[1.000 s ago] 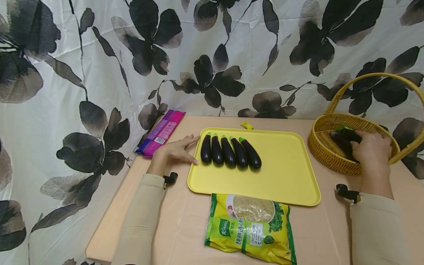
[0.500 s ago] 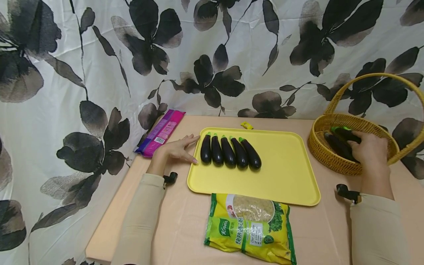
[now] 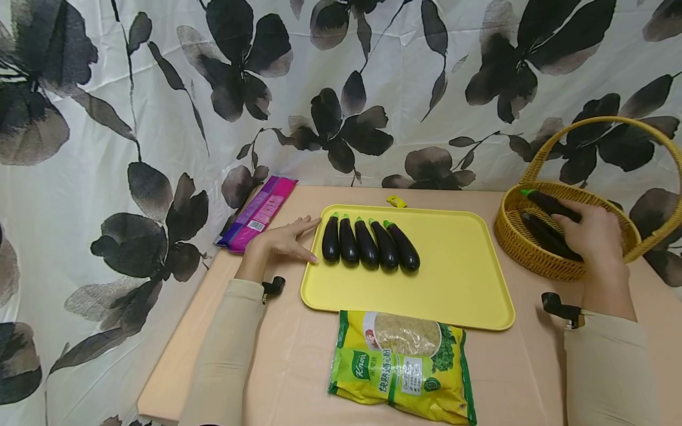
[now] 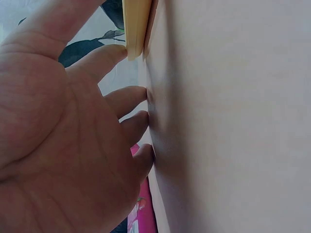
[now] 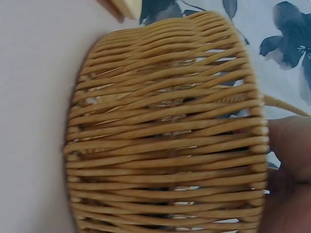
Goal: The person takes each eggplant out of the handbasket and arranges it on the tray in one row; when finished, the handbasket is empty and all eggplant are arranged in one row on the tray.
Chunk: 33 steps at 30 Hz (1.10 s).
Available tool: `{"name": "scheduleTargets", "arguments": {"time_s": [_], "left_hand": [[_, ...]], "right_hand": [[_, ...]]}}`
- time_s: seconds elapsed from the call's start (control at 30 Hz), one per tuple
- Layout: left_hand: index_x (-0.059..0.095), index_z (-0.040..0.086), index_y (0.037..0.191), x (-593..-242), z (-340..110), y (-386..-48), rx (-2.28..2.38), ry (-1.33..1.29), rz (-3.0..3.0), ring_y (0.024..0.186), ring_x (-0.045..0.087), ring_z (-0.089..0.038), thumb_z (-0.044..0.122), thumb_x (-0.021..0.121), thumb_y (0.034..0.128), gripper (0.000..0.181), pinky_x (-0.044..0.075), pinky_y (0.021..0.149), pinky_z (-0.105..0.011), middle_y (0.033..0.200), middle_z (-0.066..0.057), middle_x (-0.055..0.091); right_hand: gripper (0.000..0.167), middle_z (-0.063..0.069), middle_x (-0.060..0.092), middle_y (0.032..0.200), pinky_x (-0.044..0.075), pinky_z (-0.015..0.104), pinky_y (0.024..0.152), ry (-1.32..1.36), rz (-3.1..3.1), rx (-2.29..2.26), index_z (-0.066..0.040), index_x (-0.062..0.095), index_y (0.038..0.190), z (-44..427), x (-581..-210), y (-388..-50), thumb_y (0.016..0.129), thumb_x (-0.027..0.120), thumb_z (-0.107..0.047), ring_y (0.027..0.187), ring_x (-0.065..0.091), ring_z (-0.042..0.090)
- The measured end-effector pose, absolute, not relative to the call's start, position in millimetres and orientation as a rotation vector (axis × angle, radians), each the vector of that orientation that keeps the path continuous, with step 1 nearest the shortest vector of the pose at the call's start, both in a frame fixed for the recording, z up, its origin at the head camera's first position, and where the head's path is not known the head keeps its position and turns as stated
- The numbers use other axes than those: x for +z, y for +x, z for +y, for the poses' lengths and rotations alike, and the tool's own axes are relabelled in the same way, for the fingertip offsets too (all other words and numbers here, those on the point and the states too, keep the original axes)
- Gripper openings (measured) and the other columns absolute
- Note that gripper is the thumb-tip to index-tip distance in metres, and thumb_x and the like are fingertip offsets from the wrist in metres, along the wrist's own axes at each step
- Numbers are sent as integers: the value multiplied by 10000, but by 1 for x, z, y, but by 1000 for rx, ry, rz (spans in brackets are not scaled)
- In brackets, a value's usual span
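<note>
In the head view my right hand reaches into the wicker basket and grips an eggplant with a green stem end. Another eggplant lies below it in the basket. The basket's woven side hides most of that hand in the right wrist view. My left hand touches the left edge of the yellow tray, fingers spread. The left wrist view shows its fingertips on the table, one touching the tray's edge. Several eggplants lie in a row on the tray's left part.
A yellow-green Knorr bag lies in front of the tray. A pink and purple packet is at the table's left edge, and a small yellow wrapper sits behind the tray. A floral curtain hangs behind.
My right hand has lifted the eggplant up and toward the left inside the basket, so more of it shows. My left hand and the tray's row stay in place.
</note>
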State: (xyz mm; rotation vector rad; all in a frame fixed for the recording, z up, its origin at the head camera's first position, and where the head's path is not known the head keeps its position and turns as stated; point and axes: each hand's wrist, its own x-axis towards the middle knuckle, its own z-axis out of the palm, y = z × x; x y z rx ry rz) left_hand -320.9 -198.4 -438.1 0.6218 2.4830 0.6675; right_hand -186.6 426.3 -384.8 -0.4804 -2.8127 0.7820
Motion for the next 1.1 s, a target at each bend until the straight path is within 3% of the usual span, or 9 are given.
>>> {"name": "scheduleTargets", "arguments": {"time_s": [0.3,0.43,0.47,0.57,0.7,0.8,1.1], "left_hand": [[174,350,1678,-437,-198,-320,669,616,2479,1635,-92,-293,569,910,724,1224,-28,1303,-596,1774,-58,-7],[167,349,1679,-437,-198,-320,673,614,2473,1635,-94,-290,567,913,721,1233,-28,1304,-591,1774,-60,-11],[166,350,1679,-437,-198,-320,673,612,2472,1636,-92,-288,567,913,720,1234,-27,1305,-589,1774,-58,-11],[166,352,1678,-437,-198,-321,666,608,2475,1636,-89,-287,575,911,719,1235,-24,1305,-592,1774,-54,-9],[172,345,1679,-438,-199,-321,663,615,2479,1636,-89,-296,585,906,720,1232,-30,1299,-607,1774,-59,-5],[172,339,1680,-440,-199,-322,662,622,2481,1635,-88,-305,595,903,718,1234,-33,1294,-617,1774,-66,-3],[171,353,1678,-440,-200,-322,669,626,2478,1634,-91,-306,599,905,712,1238,-33,1293,-621,1774,-65,-8]], "right_hand": [[634,336,265,1650,291,774,1120,-476,-2770,881,-177,329,1630,418,-374,-185,1087,432,-489,1477,247,608],[674,318,279,1656,435,722,1009,-475,-2766,937,-197,332,1631,413,-370,-186,1066,444,-545,1400,366,575],[681,310,293,1655,482,671,959,-458,-2761,955,-197,344,1628,411,-369,-187,1059,451,-557,1381,394,554],[682,235,367,1645,564,344,870,-390,-2724,1064,-211,396,1613,403,-367,-191,1041,494,-569,1326,479,423],[650,116,479,1516,463,49,733,-280,-2662,1242,-222,482,1574,393,-367,-195,1015,571,-542,1129,545,149],[626,107,491,1448,473,40,741,-227,-2640,1311,-214,519,1551,386,-368,-196,1009,593,-519,1040,518,53],[575,160,502,1491,470,56,777,-117,-2647,1315,-190,543,1533,360,-367,-198,1031,595,-466,1102,508,78]]}}
